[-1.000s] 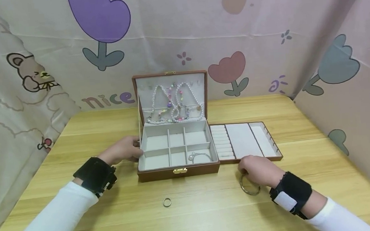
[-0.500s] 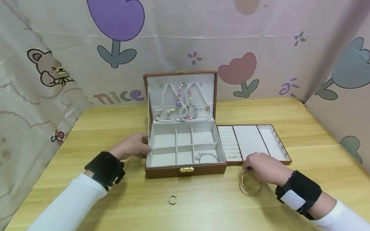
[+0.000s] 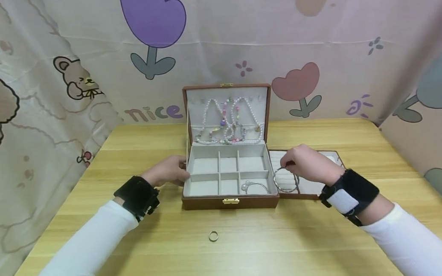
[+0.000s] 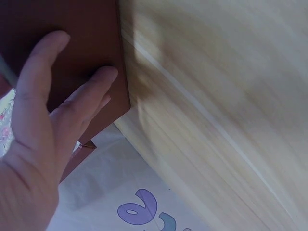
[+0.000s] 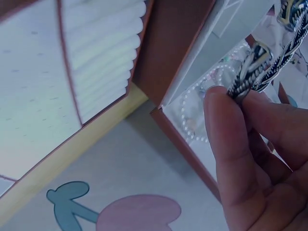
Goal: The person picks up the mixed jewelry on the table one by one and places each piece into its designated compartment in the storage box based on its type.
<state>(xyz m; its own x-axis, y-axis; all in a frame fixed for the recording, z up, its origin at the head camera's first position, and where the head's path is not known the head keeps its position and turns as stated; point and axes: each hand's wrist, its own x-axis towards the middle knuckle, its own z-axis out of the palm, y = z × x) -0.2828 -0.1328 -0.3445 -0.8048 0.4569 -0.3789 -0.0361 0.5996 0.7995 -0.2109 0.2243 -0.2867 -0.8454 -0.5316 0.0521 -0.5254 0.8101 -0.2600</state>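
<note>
My right hand (image 3: 310, 164) pinches a braided metal cuff bangle (image 3: 280, 189) between thumb and fingertips, holding it over the ring-roll end of the flat tray (image 3: 309, 187). Its dark twisted strands and open ends show in the right wrist view, where the bangle (image 5: 250, 70) rises from the fingertips. My left hand (image 3: 169, 170) rests against the left side of the brown jewelry box (image 3: 206, 203). In the left wrist view, nearly straight fingers (image 4: 79, 96) touch the box's outer wall. A ring (image 3: 213, 236) lies on the table in front of the box.
Pearl and bead necklaces (image 3: 229, 124) hang inside the raised lid. A thin bracelet with pearls (image 3: 255, 187) lies in the box's front right compartment. The tray stands against the box's right side. Printed cloth (image 3: 214, 40) hangs behind the wooden table (image 3: 156, 253).
My right hand has lifted the bangle from in front of the tray and carried it away from me, over the tray. The left hand stays at the box. The head view has shifted left.
</note>
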